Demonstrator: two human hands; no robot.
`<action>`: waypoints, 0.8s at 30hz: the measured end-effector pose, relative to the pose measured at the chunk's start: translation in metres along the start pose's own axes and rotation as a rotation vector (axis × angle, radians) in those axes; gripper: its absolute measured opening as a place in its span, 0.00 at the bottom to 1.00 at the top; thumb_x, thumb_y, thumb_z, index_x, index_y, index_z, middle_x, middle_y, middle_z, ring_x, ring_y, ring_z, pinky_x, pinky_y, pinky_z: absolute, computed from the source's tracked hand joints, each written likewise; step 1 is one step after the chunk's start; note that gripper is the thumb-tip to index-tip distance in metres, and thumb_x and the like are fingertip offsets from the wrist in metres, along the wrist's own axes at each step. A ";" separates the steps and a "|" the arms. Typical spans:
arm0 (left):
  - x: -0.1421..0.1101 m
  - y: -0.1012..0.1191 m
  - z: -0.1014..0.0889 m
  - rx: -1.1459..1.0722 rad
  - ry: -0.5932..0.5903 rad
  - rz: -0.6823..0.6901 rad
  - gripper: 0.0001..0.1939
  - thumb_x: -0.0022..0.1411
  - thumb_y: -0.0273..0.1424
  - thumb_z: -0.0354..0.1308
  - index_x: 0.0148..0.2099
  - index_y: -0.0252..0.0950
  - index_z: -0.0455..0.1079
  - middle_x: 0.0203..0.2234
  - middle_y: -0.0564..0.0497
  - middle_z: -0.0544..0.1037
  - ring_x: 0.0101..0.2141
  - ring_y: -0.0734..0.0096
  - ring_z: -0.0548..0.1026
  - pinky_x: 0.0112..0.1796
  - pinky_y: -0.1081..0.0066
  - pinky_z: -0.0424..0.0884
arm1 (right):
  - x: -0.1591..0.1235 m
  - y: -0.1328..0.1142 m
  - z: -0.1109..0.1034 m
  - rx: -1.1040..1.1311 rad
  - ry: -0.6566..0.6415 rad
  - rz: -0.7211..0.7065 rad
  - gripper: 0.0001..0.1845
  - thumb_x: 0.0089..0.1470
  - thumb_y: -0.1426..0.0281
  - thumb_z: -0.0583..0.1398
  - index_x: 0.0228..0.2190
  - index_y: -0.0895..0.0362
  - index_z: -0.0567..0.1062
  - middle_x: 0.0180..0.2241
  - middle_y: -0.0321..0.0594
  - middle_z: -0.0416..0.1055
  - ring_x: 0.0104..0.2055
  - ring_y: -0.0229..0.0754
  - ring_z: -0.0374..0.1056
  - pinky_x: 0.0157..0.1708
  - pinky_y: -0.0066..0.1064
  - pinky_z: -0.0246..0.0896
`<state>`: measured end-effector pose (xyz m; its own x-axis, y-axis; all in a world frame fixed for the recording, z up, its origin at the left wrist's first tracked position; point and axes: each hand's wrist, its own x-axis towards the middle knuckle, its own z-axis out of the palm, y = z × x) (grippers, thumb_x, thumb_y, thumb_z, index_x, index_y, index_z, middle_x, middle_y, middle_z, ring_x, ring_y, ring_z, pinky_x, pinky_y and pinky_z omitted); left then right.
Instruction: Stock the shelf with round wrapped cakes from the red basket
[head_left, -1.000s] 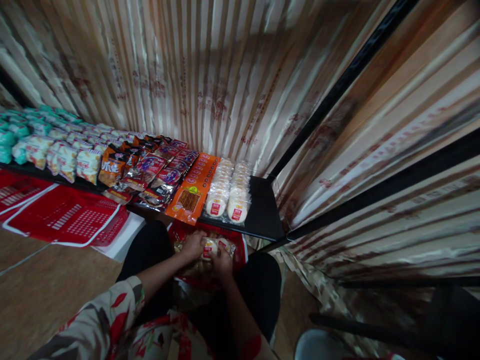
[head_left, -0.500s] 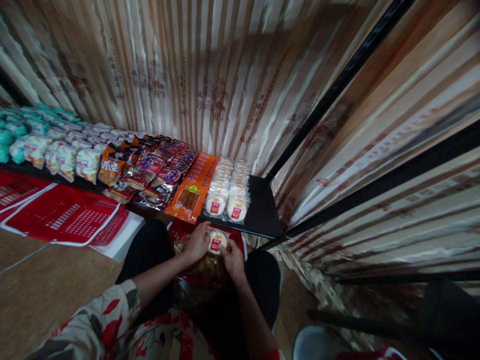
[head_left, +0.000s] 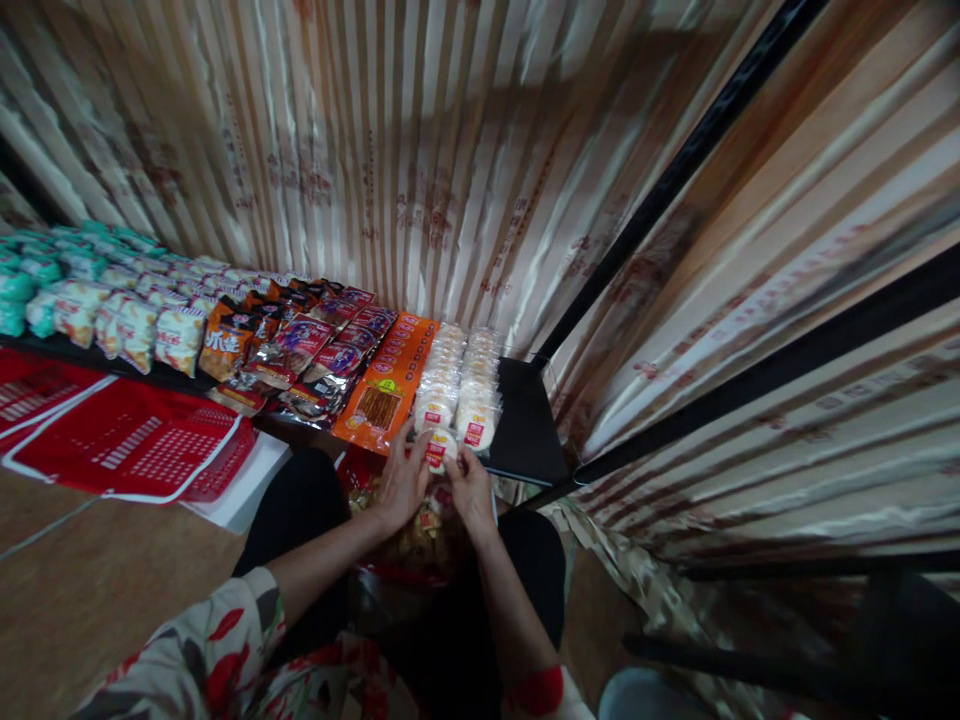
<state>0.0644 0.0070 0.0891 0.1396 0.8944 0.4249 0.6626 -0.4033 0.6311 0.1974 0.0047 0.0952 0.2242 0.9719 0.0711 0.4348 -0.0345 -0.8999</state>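
Clear-wrapped white cracker pack (head_left: 440,455) with a red label is pinched between the fingers of the left hand (head_left: 403,485) and the right hand (head_left: 472,492), at the front edge of the black shelf (head_left: 529,415). Just beyond it lie 2 rows of matching packs (head_left: 478,395), beside an orange snack bag (head_left: 384,385), while golden-brown packets (head_left: 427,530) lie below the hands

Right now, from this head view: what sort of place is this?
Probably a small shop or snack storage area, though I can't tell which. Packaged snacks stand in rows grouped by kind along a low black shelf, and red perforated baskets sit below its left part.
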 end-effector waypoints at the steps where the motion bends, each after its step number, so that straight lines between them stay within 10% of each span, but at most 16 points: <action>1: 0.001 0.000 0.000 0.028 0.004 0.007 0.21 0.60 0.24 0.47 0.56 0.36 0.59 0.57 0.41 0.52 0.56 0.60 0.57 0.52 0.60 0.63 | 0.004 -0.002 0.001 -0.017 0.008 -0.009 0.15 0.49 0.62 0.54 0.35 0.57 0.72 0.29 0.38 0.74 0.30 0.41 0.68 0.31 0.29 0.62; 16: 0.022 -0.005 0.019 0.158 -0.039 -0.046 0.21 0.57 0.25 0.51 0.54 0.34 0.59 0.57 0.39 0.56 0.57 0.56 0.56 0.54 0.56 0.61 | 0.030 -0.010 0.012 -0.271 -0.002 -0.078 0.14 0.52 0.64 0.52 0.35 0.57 0.74 0.29 0.39 0.73 0.28 0.40 0.67 0.32 0.29 0.60; 24: 0.026 -0.005 0.021 0.208 -0.014 -0.019 0.20 0.57 0.23 0.51 0.53 0.34 0.60 0.56 0.38 0.57 0.58 0.55 0.56 0.54 0.54 0.61 | 0.027 0.001 0.002 -0.642 0.286 -0.326 0.22 0.56 0.64 0.50 0.49 0.58 0.69 0.52 0.52 0.61 0.54 0.50 0.54 0.51 0.42 0.52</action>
<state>0.0803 0.0364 0.0832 0.1350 0.9049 0.4037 0.8027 -0.3388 0.4908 0.2017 0.0319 0.0956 0.1769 0.8611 0.4766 0.9181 0.0301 -0.3951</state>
